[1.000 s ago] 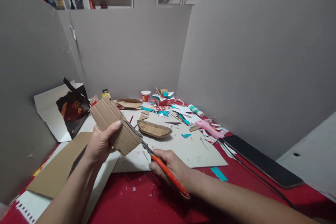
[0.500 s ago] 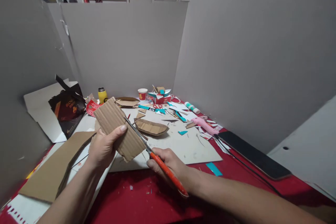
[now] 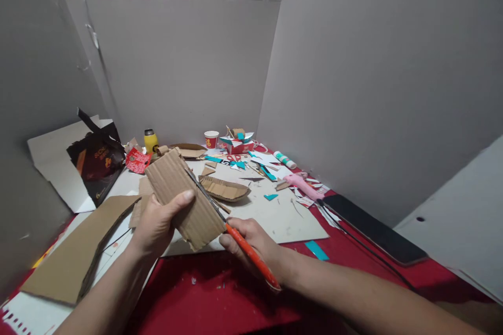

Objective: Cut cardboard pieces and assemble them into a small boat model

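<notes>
- The left hand (image 3: 157, 226) clamps a piece of corrugated cardboard (image 3: 184, 196), thumb (image 3: 181, 201) pressed on its ribbed face, the other fingers hidden behind it; the piece is held up off the red table (image 3: 220, 293), tilted away.
- The right hand (image 3: 251, 243) is closed round the orange handles of the scissors (image 3: 236, 238); the blades run along the cardboard's right edge, just beyond the thumb tip. I cannot tell how wide the blades stand.
- Risk: the thumb sits near the blade line, so a slip or a skewed stroke could nick it.
- Risk: the piece is gripped on one side only, so the far end could flex and the cut wander or tear the flutes; the bottom edge below the thumb already looks ragged.
- Risk: the right forearm lies close to a black cable (image 3: 369, 256) and a dark tablet (image 3: 373, 230) to the right of the fingers; a wide elbow swing could drag them.
</notes>
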`<action>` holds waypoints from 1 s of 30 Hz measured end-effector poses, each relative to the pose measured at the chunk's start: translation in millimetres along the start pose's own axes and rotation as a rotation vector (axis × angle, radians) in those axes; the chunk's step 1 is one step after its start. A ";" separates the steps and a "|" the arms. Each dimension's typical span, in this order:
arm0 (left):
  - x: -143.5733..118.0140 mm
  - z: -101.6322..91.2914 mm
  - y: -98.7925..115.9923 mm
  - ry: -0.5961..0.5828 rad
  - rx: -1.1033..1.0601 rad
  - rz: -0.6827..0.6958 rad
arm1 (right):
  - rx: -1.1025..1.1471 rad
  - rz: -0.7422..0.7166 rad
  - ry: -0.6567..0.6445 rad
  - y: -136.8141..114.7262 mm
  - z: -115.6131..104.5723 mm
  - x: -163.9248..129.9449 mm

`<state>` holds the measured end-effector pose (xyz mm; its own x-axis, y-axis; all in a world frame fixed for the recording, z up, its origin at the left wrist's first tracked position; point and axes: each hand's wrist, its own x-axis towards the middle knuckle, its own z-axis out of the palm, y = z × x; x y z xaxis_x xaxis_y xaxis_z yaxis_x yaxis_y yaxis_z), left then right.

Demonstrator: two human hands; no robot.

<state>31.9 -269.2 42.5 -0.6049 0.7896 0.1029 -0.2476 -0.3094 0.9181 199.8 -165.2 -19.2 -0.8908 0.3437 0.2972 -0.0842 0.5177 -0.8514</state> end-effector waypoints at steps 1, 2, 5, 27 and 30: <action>1.3 -1.5 2.8 0.026 -0.012 0.019 | 0.007 0.003 -0.015 0.4 1.1 -0.2; 2.8 -2.8 5.5 0.052 -0.021 0.044 | 0.000 0.008 -0.027 0.6 1.8 -0.1; 6.2 -4.7 11.0 0.088 -0.020 0.106 | -0.094 -0.018 -0.042 -1.1 1.5 1.7; 0.2 2.5 1.3 0.082 0.007 0.025 | 0.047 0.005 -0.090 -2.2 -1.8 -0.2; -2.3 3.6 -1.1 0.046 0.015 0.013 | -0.008 -0.028 -0.111 -7.5 -3.4 1.8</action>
<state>36.2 -268.8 42.6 -0.6419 0.7606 0.0974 -0.2283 -0.3109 0.9226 200.4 -165.8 -10.9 -0.9321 0.2401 0.2711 -0.1071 0.5324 -0.8397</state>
